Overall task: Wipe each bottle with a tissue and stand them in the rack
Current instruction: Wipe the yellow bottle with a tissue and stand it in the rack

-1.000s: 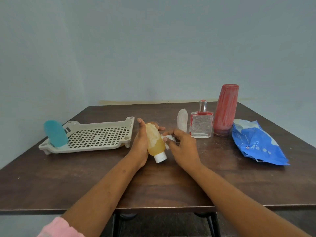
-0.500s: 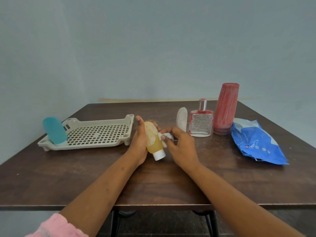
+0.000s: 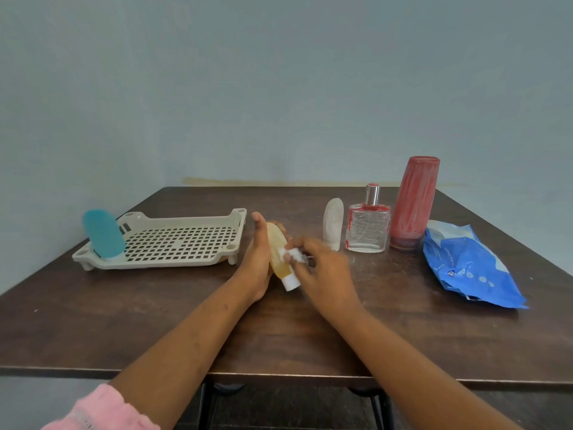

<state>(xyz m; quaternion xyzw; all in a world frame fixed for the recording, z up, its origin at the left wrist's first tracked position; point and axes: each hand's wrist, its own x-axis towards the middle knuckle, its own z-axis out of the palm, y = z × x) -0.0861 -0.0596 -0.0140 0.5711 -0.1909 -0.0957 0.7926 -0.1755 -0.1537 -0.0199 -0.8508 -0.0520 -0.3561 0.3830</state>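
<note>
Left hand gripping the yellow bottle should rotate it while the right hand, pinching the tissue, rubs its three-o'clock side.

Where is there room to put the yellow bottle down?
The rack grid is bare from the teal bottle at its left end to its right rim. The table is bare at front left too. It is crowded on the right: white bottle, glass bottle, red bottle, blue packet.

a dark brown wooden table is set against plain pale blue-grey walls; black metal legs are seen beneath its near edge.
</note>
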